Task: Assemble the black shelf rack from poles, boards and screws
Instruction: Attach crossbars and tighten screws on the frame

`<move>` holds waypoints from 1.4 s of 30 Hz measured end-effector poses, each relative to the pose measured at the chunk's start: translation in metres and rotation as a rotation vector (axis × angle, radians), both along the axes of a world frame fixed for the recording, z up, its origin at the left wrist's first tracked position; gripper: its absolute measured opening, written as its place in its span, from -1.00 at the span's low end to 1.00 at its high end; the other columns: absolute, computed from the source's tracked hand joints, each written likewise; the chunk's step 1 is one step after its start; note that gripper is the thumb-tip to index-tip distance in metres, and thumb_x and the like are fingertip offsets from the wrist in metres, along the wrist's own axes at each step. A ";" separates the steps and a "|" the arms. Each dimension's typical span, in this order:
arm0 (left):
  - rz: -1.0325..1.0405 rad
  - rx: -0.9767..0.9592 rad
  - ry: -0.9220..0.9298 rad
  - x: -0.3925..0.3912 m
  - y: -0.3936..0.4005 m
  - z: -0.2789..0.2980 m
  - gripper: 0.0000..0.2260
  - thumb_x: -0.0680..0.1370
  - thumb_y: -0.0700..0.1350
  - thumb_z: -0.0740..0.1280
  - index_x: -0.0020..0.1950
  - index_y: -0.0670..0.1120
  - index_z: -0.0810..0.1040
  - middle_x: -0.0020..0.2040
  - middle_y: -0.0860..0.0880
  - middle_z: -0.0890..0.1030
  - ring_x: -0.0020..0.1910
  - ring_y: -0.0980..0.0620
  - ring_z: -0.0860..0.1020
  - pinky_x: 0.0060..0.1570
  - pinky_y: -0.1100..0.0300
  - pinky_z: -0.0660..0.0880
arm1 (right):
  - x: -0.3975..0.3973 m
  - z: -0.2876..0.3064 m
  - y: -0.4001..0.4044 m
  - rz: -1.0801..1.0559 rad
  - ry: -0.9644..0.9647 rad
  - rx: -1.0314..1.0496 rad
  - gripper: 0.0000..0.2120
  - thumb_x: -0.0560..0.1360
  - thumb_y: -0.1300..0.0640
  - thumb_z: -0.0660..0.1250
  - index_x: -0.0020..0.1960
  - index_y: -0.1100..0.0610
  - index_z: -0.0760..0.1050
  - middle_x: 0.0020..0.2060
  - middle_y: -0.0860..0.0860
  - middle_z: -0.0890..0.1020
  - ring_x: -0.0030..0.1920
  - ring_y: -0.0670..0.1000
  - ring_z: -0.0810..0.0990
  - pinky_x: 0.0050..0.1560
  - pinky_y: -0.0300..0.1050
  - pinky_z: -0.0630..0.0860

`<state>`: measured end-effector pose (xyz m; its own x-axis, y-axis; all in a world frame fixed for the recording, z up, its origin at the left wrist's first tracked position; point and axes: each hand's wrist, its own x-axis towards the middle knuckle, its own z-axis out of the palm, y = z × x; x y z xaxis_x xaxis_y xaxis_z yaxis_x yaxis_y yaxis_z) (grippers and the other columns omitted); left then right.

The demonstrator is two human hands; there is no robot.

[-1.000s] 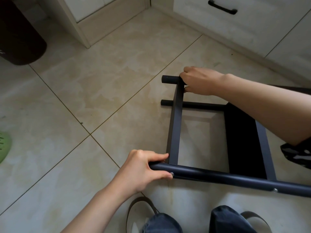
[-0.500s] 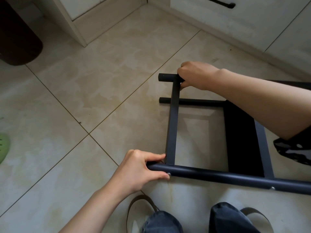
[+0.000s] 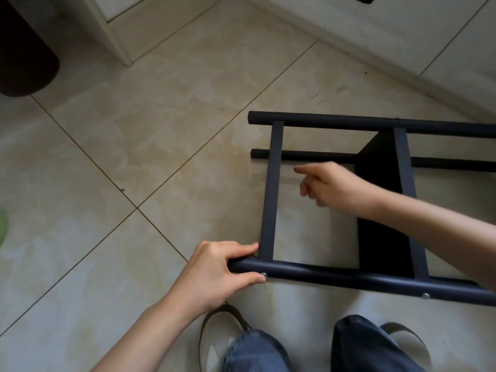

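Beige tiled floor [image 3: 161,124] carries the black shelf rack [image 3: 271,189] lying on its side.

We have one view only, from a wide-angle camera on the head, looking forward and steeply down at the tiled floor [image 3: 161,130]. It sits close: both forearms enter from the lower edge and right side, knees [image 3: 268,353] at the bottom edge. Cabinet bases [image 3: 402,36] bound the top; straight lines bow near the edges.
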<state>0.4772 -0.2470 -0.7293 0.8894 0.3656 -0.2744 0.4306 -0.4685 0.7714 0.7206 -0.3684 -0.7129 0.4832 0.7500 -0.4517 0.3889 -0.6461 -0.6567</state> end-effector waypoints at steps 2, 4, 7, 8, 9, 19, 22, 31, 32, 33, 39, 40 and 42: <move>-0.012 -0.011 0.019 -0.001 -0.001 0.001 -0.38 0.37 0.04 0.61 0.38 0.23 0.50 -0.12 0.25 0.65 0.00 0.27 0.60 0.00 0.49 0.44 | -0.014 -0.004 -0.015 -0.076 0.262 0.047 -0.66 0.65 0.30 0.12 0.39 0.11 0.36 -0.17 0.02 0.69 -0.30 -0.07 0.58 -0.27 -0.21 0.56; -0.083 -0.004 0.034 -0.001 -0.002 0.002 -0.22 0.43 0.05 0.56 0.48 0.44 0.20 -0.05 0.26 0.58 -0.02 0.18 0.58 -0.02 0.44 0.45 | -0.024 -0.009 -0.024 -0.135 0.439 0.082 -0.83 0.65 0.25 0.17 0.23 0.15 0.39 -0.11 0.07 0.73 -0.26 -0.03 0.66 -0.28 -0.20 0.56; -0.238 0.030 0.078 0.002 -0.002 0.007 -0.18 0.54 0.07 0.43 0.49 0.53 -0.10 -0.01 0.20 0.47 -0.08 0.10 0.52 -0.04 0.23 0.50 | -0.034 -0.017 -0.031 -0.218 0.642 0.078 -0.85 0.65 0.18 0.21 0.09 0.28 0.43 -0.06 0.10 0.73 -0.13 0.02 0.71 -0.25 -0.23 0.56; -0.298 0.040 0.098 0.003 -0.002 0.008 -0.23 0.58 0.09 0.37 0.49 0.53 -0.12 0.03 0.20 0.43 -0.10 0.10 0.51 -0.05 0.16 0.51 | -0.037 -0.020 -0.033 -0.229 0.668 0.073 -0.82 0.64 0.16 0.23 0.07 0.30 0.47 -0.06 0.09 0.73 -0.12 0.01 0.71 -0.25 -0.24 0.56; -0.352 0.050 0.122 0.003 -0.002 0.009 -0.28 0.60 0.11 0.31 0.49 0.54 -0.14 0.08 0.23 0.38 -0.12 0.13 0.49 -0.06 0.15 0.50 | -0.038 -0.022 -0.035 -0.231 0.666 0.068 -0.81 0.62 0.15 0.27 0.05 0.29 0.51 -0.08 0.06 0.73 -0.14 -0.03 0.70 -0.25 -0.26 0.57; -0.408 0.018 0.154 0.007 0.003 0.012 -0.39 0.50 0.27 0.19 0.43 0.61 -0.07 0.47 0.57 -0.20 0.35 0.36 0.32 -0.11 0.59 0.33 | -0.049 -0.046 -0.043 -0.214 0.691 0.069 -0.94 0.50 0.24 0.43 -0.06 0.23 0.65 -0.26 0.09 0.71 -0.31 -0.10 0.65 -0.29 -0.30 0.55; -0.385 -0.018 0.112 0.006 0.003 0.009 -0.37 0.52 0.21 0.24 0.44 0.59 -0.02 0.47 0.58 -0.13 0.44 0.53 0.09 0.16 0.66 0.18 | -0.052 -0.049 -0.041 -0.157 0.767 0.060 -0.97 0.52 0.26 0.40 -0.07 0.17 0.62 -0.19 0.12 0.73 -0.28 -0.09 0.67 -0.27 -0.31 0.55; -0.330 -0.048 0.101 0.003 0.003 0.004 -0.39 0.54 0.14 0.34 0.47 0.52 0.13 0.49 0.52 0.04 0.51 0.42 0.05 0.31 0.61 0.09 | -0.051 -0.062 -0.032 -0.137 1.039 0.082 -0.90 0.53 0.30 0.37 -0.06 0.15 0.64 -0.16 0.09 0.73 -0.22 -0.06 0.68 -0.12 -0.24 0.63; -0.328 -0.045 0.101 0.003 0.003 0.003 -0.39 0.53 0.13 0.33 0.48 0.51 0.13 0.50 0.50 0.05 0.52 0.41 0.06 0.33 0.59 0.07 | -0.049 -0.063 -0.033 -0.142 1.061 0.090 -0.91 0.51 0.32 0.38 -0.06 0.17 0.63 -0.15 0.10 0.73 -0.22 -0.05 0.68 -0.11 -0.23 0.63; -0.326 -0.047 0.103 0.003 0.003 0.003 -0.38 0.53 0.12 0.33 0.48 0.50 0.14 0.52 0.48 0.06 0.53 0.39 0.06 0.35 0.58 0.06 | -0.048 -0.063 -0.033 -0.140 1.059 0.096 -0.91 0.50 0.32 0.40 -0.06 0.18 0.63 -0.17 0.10 0.73 -0.23 -0.05 0.67 -0.13 -0.23 0.63; -0.317 -0.058 0.096 0.002 0.004 0.000 -0.41 0.51 0.23 0.29 0.51 0.43 0.17 0.56 0.39 0.08 0.54 0.34 0.08 0.35 0.57 0.06 | -0.044 -0.064 -0.029 -0.086 0.978 0.107 -0.92 0.49 0.30 0.43 -0.07 0.14 0.63 -0.22 0.05 0.69 -0.22 -0.07 0.65 -0.12 -0.20 0.63; -0.314 -0.060 0.094 0.002 0.004 0.000 -0.41 0.51 0.23 0.29 0.52 0.43 0.17 0.56 0.39 0.08 0.54 0.34 0.08 0.35 0.57 0.06 | -0.044 -0.065 -0.029 -0.084 0.981 0.113 -0.90 0.50 0.31 0.42 -0.06 0.14 0.64 -0.22 0.04 0.70 -0.20 -0.06 0.66 -0.10 -0.18 0.64; -0.308 -0.061 0.091 0.002 0.004 -0.001 -0.40 0.51 0.23 0.30 0.51 0.43 0.18 0.55 0.40 0.09 0.54 0.34 0.08 0.34 0.58 0.06 | -0.044 -0.065 -0.027 -0.072 0.989 0.129 -0.88 0.50 0.32 0.41 -0.04 0.14 0.64 -0.21 0.04 0.70 -0.17 -0.05 0.67 -0.10 -0.18 0.64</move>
